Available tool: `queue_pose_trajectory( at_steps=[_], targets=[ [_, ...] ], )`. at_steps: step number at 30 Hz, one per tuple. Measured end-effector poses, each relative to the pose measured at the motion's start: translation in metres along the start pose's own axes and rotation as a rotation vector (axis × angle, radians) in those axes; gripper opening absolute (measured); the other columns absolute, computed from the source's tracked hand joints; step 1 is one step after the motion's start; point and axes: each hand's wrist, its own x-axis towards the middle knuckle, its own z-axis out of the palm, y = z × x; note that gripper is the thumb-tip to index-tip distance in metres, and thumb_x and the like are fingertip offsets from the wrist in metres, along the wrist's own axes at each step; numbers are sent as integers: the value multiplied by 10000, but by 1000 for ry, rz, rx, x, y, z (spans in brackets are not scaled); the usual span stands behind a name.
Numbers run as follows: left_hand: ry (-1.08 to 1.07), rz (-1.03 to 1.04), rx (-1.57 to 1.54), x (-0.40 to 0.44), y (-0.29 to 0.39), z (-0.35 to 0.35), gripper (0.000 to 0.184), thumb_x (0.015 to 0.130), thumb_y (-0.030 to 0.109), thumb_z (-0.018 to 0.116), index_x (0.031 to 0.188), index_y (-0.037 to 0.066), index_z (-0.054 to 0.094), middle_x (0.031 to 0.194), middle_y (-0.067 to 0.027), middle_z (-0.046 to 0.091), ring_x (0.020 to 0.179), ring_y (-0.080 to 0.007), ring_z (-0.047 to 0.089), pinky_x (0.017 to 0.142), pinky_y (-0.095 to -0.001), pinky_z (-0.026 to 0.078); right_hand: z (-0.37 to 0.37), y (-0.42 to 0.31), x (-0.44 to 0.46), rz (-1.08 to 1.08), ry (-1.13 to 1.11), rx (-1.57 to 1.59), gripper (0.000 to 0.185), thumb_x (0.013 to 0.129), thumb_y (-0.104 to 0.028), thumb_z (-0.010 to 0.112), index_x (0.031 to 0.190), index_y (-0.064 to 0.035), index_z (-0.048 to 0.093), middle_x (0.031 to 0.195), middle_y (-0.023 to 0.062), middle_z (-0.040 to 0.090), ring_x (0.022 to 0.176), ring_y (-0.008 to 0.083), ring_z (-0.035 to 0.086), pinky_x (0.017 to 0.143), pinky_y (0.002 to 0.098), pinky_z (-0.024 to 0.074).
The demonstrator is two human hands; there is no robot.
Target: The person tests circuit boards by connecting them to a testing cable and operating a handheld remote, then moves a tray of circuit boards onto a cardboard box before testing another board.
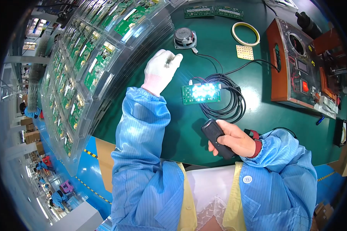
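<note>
My left hand (162,69), in a white glove, is held over the green mat with its fingers curled into a loose fist. No object shows in it. Just beyond it stands a round black speaker (185,37) in a square frame, wired by a thin lead. My bare right hand (234,139) is closed around a black remote control (216,138), thumb on its buttons. Ahead of the remote lies a green circuit board (188,96) with a cluster of white LEDs shining brightly. A coil of black cable (239,106) lies partly under that board.
Clear trays (104,61) of circuit boards are stacked high on the left. At right stands an orange-sided test box (293,65) with a lit red switch. A tape roll (246,34), a sticker sheet (245,52) and two green boards (214,12) lie at the back.
</note>
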Motion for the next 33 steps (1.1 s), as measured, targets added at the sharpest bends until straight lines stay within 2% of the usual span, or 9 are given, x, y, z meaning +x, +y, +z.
queue_pose_trajectory(
  at_steps=[9, 13, 18, 23, 33],
  targets=[
    [2, 4, -4, 0, 0, 0, 324, 834, 304, 592, 656, 38, 544, 683, -8, 465, 570, -156, 431, 553, -286, 368, -1, 1, 0, -13, -57, -72, 363, 777, 29, 395, 1134, -15, 440, 866, 126, 605, 691, 171, 583, 660, 250, 484],
    [2, 31, 15, 0, 1, -1, 276, 846, 208, 613, 661, 14, 548, 689, -14, 489, 575, -126, 418, 545, -263, 357, -1, 0, -2, 16, -75, -85, 349, 774, 32, 391, 1115, -15, 447, 867, 125, 606, 693, 171, 587, 661, 248, 484],
    [5, 15, 3, 0, -1, 1, 316, 832, 295, 597, 658, 37, 544, 679, -9, 466, 562, -158, 428, 545, -289, 367, -1, 1, -2, 14, -71, -91, 343, 758, 42, 384, 1087, -14, 462, 850, 123, 613, 692, 170, 592, 653, 243, 484],
    [11, 23, -9, -1, 0, 0, 309, 831, 287, 597, 658, 37, 544, 676, -11, 464, 559, -159, 428, 542, -289, 366, -5, 4, -2, -27, -152, -82, 349, 738, 51, 378, 1067, -15, 473, 828, 121, 619, 687, 172, 596, 644, 243, 484],
    [-11, 21, 15, 1, -4, 1, 304, 831, 286, 599, 660, 40, 551, 675, -9, 461, 559, -155, 429, 540, -285, 365, -3, 3, -2, -28, -130, -81, 311, 757, 10, 396, 1049, -28, 498, 798, 95, 616, 662, 157, 588, 620, 238, 487]
  ],
)
